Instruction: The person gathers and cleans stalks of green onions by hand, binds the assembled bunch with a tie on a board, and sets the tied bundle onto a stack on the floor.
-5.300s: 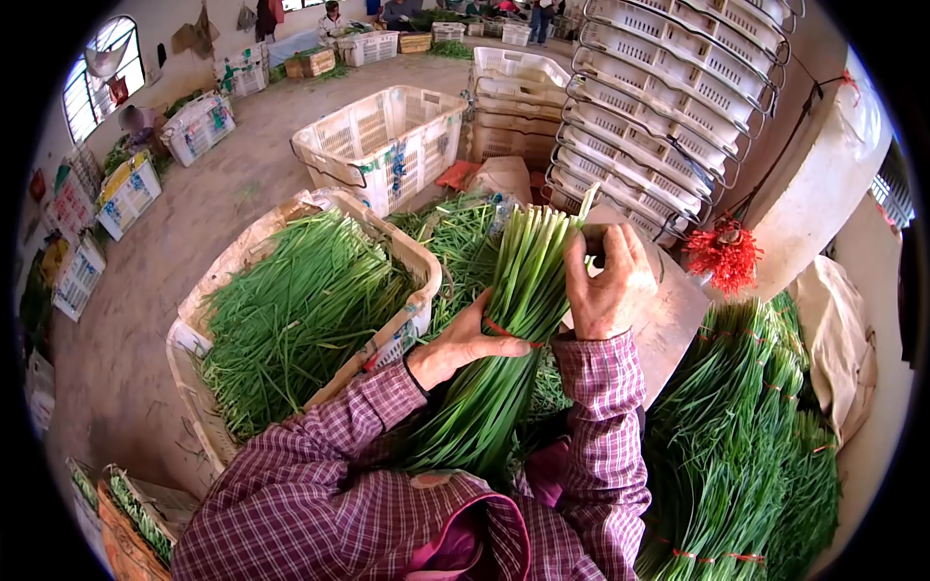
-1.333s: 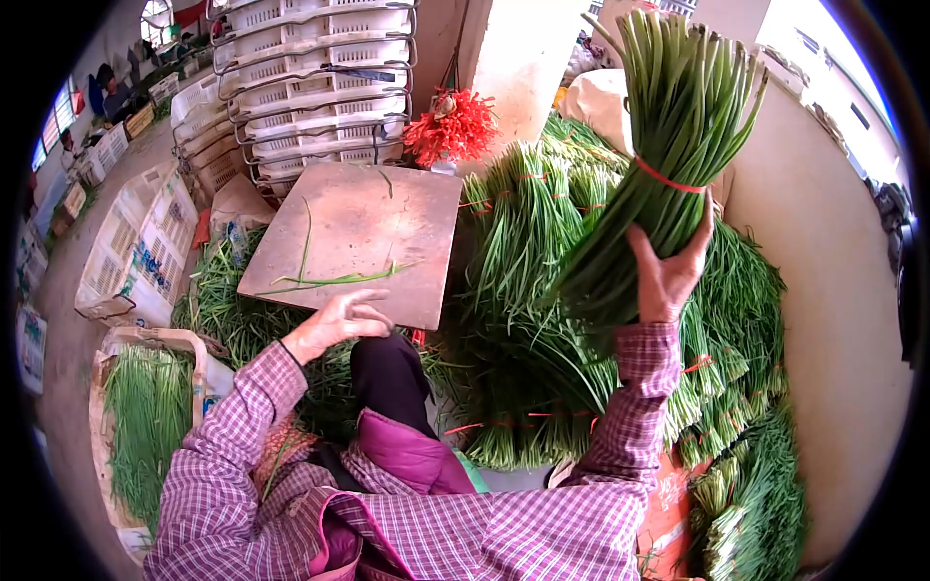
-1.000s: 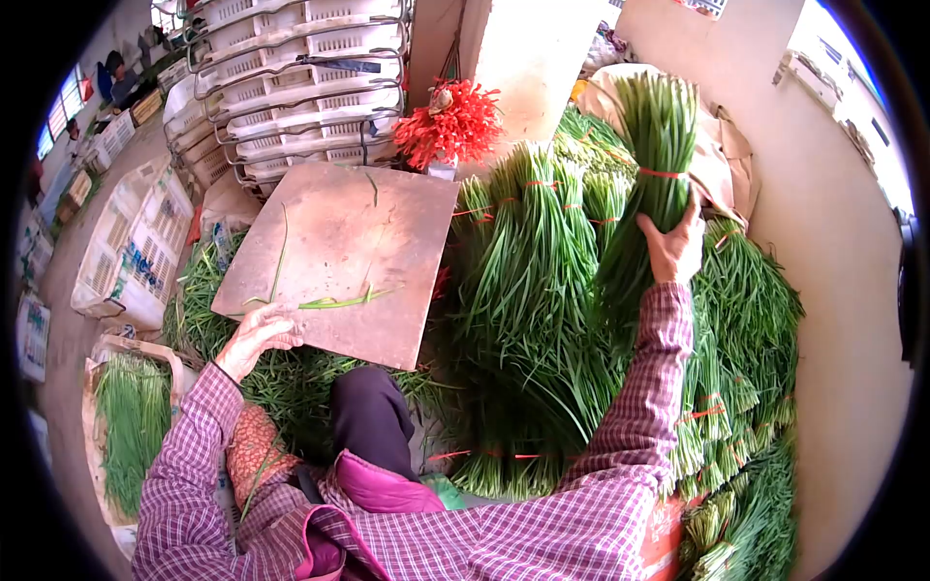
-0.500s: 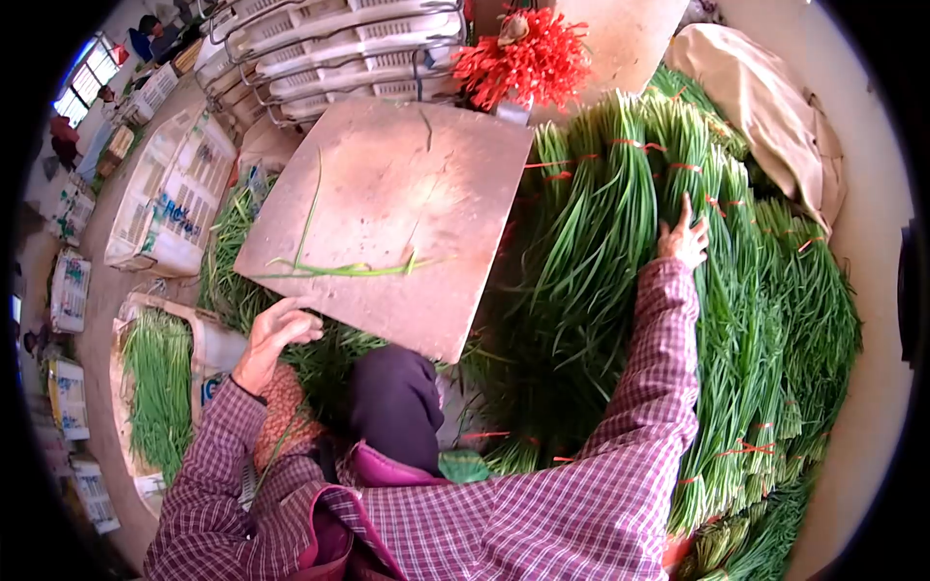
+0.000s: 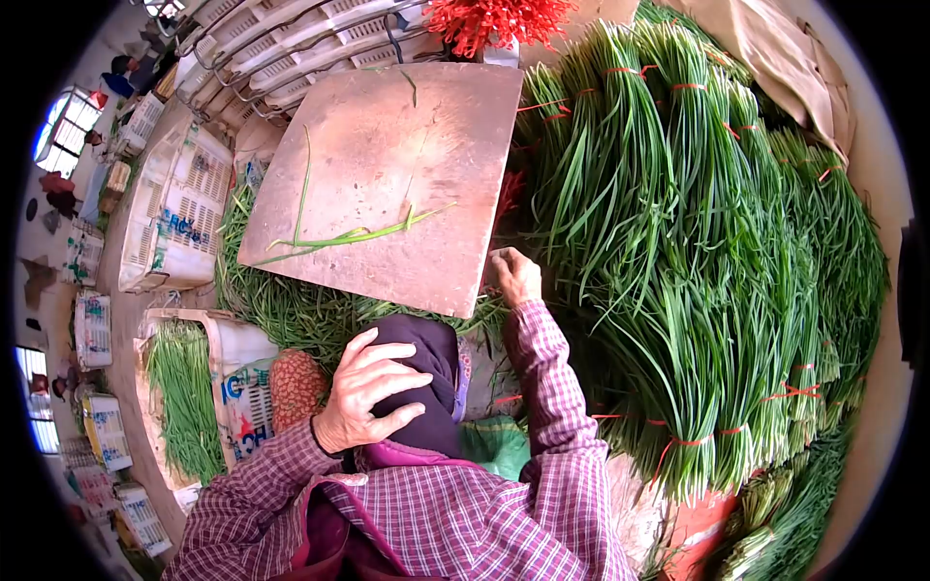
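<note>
My left hand (image 5: 373,392) is over my dark-trousered knee, fingers spread, holding nothing. At the lower right corner of a flat board (image 5: 387,174), my right hand (image 5: 515,275) has its fingers curled at the edge; what they hold, if anything, is hidden. A few loose green stalks (image 5: 363,234) lie on the board. To the right, many bundles of long green leaves (image 5: 668,232), tied with thin red bands, are piled up. Under the board and around my knee are loose green leaves (image 5: 291,308).
A crate of green leaves (image 5: 232,360) stands at the left, with a larger white crate (image 5: 179,218) behind it. Stacked crates (image 5: 281,48) and a bunch of red ties (image 5: 499,21) are beyond the board. A beige cloth (image 5: 775,58) lies at the upper right. People sit far left.
My right hand set the tied bundle onto the pile, let go and moved back left to the board's corner. My left hand came off the board's edge to my knee. The view shifted.
</note>
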A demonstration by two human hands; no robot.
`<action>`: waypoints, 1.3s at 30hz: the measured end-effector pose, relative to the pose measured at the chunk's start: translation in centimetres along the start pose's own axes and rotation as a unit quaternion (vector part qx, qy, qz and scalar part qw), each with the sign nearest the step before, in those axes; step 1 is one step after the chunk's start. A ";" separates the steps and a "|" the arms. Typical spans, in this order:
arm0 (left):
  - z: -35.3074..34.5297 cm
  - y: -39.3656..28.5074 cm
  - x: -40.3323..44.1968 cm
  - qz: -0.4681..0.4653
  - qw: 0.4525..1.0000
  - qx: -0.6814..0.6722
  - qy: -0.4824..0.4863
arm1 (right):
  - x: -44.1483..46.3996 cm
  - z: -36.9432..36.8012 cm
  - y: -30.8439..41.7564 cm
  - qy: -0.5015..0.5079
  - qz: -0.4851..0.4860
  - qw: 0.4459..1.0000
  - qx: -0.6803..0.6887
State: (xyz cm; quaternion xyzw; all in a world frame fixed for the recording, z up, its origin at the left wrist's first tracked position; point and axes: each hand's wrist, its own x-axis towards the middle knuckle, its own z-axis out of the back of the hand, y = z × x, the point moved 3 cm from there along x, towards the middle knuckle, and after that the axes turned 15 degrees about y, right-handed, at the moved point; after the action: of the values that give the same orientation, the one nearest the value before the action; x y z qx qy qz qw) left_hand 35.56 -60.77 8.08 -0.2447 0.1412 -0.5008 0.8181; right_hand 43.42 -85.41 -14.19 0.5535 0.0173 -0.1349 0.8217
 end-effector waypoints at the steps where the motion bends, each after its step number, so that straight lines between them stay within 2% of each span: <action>1: -0.6 0.1 0.3 0.011 0.999 0.031 -0.030 | 1.5 -1.8 -2.7 -0.011 0.014 1.000 0.009; 2: -1.1 0.1 0.5 0.019 0.998 0.047 -0.047 | 2.9 -3.0 -4.6 -0.007 -0.037 0.997 0.069; 7: -1.3 0.9 0.7 0.024 0.996 0.059 -0.068 | 8.6 -4.8 -8.0 -0.034 -0.103 0.976 0.188; 9: -1.6 1.3 0.5 0.024 0.996 0.054 -0.071 | 13.0 -7.0 -13.3 -0.025 -0.174 0.964 0.200; 10: -1.5 1.4 0.6 0.029 0.996 0.060 -0.066 | 14.0 -7.1 -13.9 -0.045 -0.190 0.971 0.139; 13: -1.6 1.7 0.8 0.028 0.995 0.069 -0.066 | 15.8 -6.9 -13.9 -0.097 -0.224 0.966 0.085; 15: -1.6 1.7 0.9 0.029 0.995 0.071 -0.060 | 16.6 -6.9 -13.6 -0.078 -0.226 0.962 0.130; 19: -1.8 1.9 1.1 0.028 0.996 0.079 -0.043 | 18.2 -7.2 -14.5 -0.089 -0.246 0.963 0.061; 23: -1.7 2.1 1.4 0.033 0.995 0.080 -0.047 | 18.5 -7.9 -16.9 -0.134 -0.170 0.970 0.110; 25: -1.8 2.2 1.3 0.032 0.995 0.074 -0.057 | 16.1 -7.0 -14.3 -0.068 -0.141 0.929 0.336; 27: -1.9 2.3 1.2 0.028 0.995 0.068 -0.068 | 12.3 -5.3 -9.7 -0.063 -0.134 0.944 0.294; 29: -1.8 2.3 1.1 0.023 0.994 0.062 -0.083 | 9.8 -4.8 -7.7 -0.119 -0.048 0.976 0.176; 31: -1.7 2.2 0.8 0.023 0.994 0.059 -0.085 | 7.5 -5.3 -6.5 -0.024 -0.014 0.952 0.306; 32: -1.6 2.2 0.6 0.018 0.994 0.052 -0.092 | 6.9 -5.6 -6.8 -0.026 -0.016 0.947 0.320; 33: -1.7 2.2 0.4 0.014 0.994 0.047 -0.102 | 5.3 -4.0 -4.6 -0.041 -0.022 0.938 0.342; 35: -1.4 2.0 -0.1 0.012 0.993 0.040 -0.107 | 3.6 -0.7 -2.1 -0.105 0.087 0.937 0.321; 37: -1.3 2.1 -0.7 0.006 0.992 0.040 -0.118 | -0.5 3.9 4.6 -0.142 0.122 0.931 0.313; 39: -1.0 2.0 -1.3 0.002 0.991 0.028 -0.129 | -2.5 6.5 6.4 -0.219 0.175 0.920 0.275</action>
State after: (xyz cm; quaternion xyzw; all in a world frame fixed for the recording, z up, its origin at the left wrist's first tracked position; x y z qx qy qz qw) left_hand 35.96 -59.10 6.10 -0.2845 0.0208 -0.4670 0.8370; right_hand 41.77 -88.64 -5.41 0.7087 -0.2982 -0.1059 0.6306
